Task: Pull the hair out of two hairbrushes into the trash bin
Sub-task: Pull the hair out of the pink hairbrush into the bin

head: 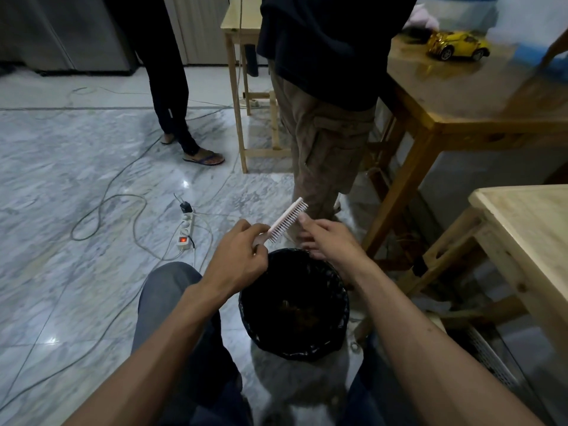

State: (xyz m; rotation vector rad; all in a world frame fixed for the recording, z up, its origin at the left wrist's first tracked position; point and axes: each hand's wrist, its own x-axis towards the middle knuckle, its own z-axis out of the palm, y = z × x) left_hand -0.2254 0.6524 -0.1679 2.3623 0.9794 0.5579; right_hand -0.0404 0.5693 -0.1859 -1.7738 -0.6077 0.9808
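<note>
My left hand [238, 256] grips the handle of a pink hairbrush [287, 221] and holds it tilted up to the right, above the far rim of the trash bin. My right hand [327, 238] is beside the brush's bristles, its fingers extended and touching them near the head. The black trash bin [341, 298], lined with a black bag, stands on the floor between my knees. Brownish clumps lie at its bottom. Only one hairbrush is in view.
Two people stand just beyond the bin: one in khaki trousers [322, 149], another in black with sandals [203, 156]. A power strip [186, 230] and cables lie on the marble floor to the left. Wooden tables [461, 96] stand at right, one bearing a yellow toy car [458, 46].
</note>
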